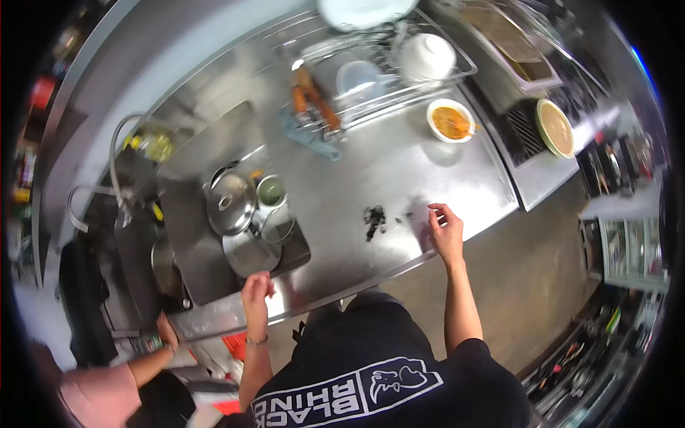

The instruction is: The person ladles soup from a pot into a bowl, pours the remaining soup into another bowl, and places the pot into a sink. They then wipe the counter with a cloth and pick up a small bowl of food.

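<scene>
My left hand [257,291] is over the front rim of the sink, its fingers loosely bent and a little apart, with nothing visible in them. Above the steel counter [342,200] near its front edge is my right hand [447,228], fingers bent with a gap between the tips and no object visible there. Just left of it, dark wet scraps [373,220] lie on the counter. Close to my left hand, the sink holds a steel pot lid [232,202], a green-lined cup [271,191], a clear round container [277,226] and a plate [250,253].
A white bowl of orange food [450,121] stands at the back right. Behind are orange-handled tools [314,100] on a blue-grey cloth [310,139] and a wire dish rack [357,107]. At left, another person's hand [168,331] touches the counter edge near a faucet [121,189].
</scene>
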### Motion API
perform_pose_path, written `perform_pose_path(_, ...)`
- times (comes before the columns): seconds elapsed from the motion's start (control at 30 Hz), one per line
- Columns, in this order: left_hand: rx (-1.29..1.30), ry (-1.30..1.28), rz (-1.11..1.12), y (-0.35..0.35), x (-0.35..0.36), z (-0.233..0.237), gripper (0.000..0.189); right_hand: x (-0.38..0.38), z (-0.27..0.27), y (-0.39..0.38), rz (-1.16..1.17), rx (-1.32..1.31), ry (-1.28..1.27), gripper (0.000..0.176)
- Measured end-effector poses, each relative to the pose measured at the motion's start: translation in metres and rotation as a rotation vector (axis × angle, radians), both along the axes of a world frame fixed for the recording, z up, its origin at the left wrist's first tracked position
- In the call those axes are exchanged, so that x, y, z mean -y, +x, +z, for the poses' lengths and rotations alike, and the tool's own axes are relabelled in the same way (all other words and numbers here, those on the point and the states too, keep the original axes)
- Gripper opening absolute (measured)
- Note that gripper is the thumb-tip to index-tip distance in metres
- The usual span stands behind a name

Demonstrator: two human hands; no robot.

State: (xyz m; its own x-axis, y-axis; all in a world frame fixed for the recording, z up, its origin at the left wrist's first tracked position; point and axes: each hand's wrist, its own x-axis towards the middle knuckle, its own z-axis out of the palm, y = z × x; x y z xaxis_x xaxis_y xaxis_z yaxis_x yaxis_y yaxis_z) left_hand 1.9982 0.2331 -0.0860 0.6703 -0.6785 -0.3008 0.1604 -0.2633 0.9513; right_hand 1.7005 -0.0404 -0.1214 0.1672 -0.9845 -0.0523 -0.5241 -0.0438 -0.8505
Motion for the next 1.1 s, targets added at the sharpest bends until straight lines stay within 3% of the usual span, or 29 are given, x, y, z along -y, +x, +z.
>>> perform_pose_path(0.03, -0.428, -0.309, 0.158, 0.0, 0.001, 0.002, 0.023, 0.004, 0.0, 0.009, 0.043, 0.013, -0.039, 0.014)
perform_pose_path(0.1, -1.073, -0.669, 0.296, 0.019, 0.005, 0.007, 0.04, 0.009, -0.002, 0.031, 0.154, 0.051, -0.121, 0.012)
perform_pose_path(0.17, -1.162, -0.869, 0.497, 0.042, 0.003, 0.001, 0.046, 0.005, 0.008, 0.059, 0.274, 0.088, -0.104, 0.012)
perform_pose_path(0.3, -1.027, -1.046, 0.758, 0.077, 0.007, 0.019, 0.051, -0.014, 0.028, 0.104, 0.457, 0.122, -0.051, 0.014)
perform_pose_path(0.43, -1.01, -1.081, 0.814, 0.09, -0.011, 0.027, 0.053, -0.027, 0.033, 0.135, 0.565, 0.078, 0.01, 0.016)
perform_pose_path(0.57, -0.936, -0.955, 0.553, 0.081, -0.04, -0.001, 0.037, -0.012, 0.026, 0.168, 0.679, 0.094, -0.2, 0.023)
perform_pose_path(0.63, -0.897, -0.827, 0.612, 0.06, -0.043, 0.0, 0.036, 0.005, 0.012, 0.194, 0.75, 0.027, -0.422, 0.033)
perform_pose_path(0.7, -0.88, -0.723, 0.5, 0.04, -0.057, -0.01, 0.035, 0.022, 0.002, 0.225, 0.706, -0.079, -0.567, 0.04)
perform_pose_path(0.77, -0.814, -0.487, 0.523, 0.01, -0.063, -0.013, 0.042, 0.038, -0.008, 0.25, 0.593, -0.207, -0.653, 0.046)
perform_pose_path(0.83, -0.793, -0.421, 0.373, -0.014, -0.075, -0.025, 0.045, 0.048, -0.019, 0.268, 0.507, -0.466, -0.674, 0.049)
perform_pose_path(0.97, -0.802, -0.327, 0.156, -0.034, -0.102, -0.037, 0.045, 0.052, -0.032, 0.29, 0.399, -0.701, -0.69, 0.026)
perform_pose_path(1.1, -0.814, -0.2, 0.039, -0.036, -0.122, -0.045, 0.043, 0.036, -0.037, 0.286, 0.439, -0.627, -0.696, 0.017)
